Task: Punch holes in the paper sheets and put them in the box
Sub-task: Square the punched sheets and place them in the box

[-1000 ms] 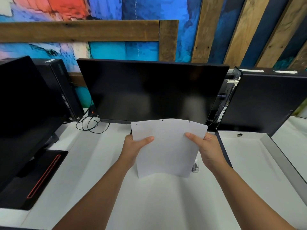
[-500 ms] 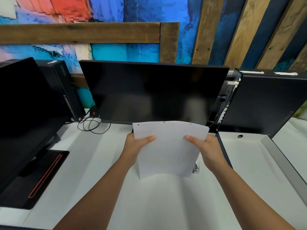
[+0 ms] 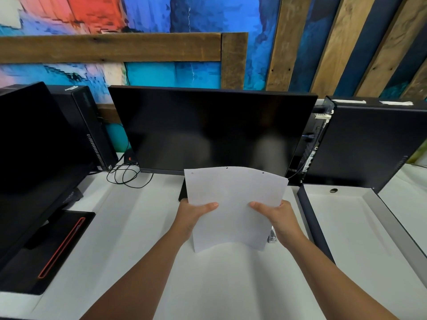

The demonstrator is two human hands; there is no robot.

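So the white punched paper sheet (image 3: 233, 204) is pinched above the desk by left hand (image 3: 191, 215) and right hand (image 3: 280, 219); it should be kept flat when lowered into the open white-lined box (image 3: 346, 227).

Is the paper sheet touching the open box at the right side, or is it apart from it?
Apart. In the head view, the paper sheet is held up by the left hand and right hand; white desk shows between its right edge and the box.

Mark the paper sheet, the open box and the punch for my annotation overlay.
Paper sheet (image 3: 233, 204): head view, middle of the page.
Open box (image 3: 346, 227): head view, bare white floor.
Punch (image 3: 272, 236): head view, metal part beside the right hand; mostly hidden.
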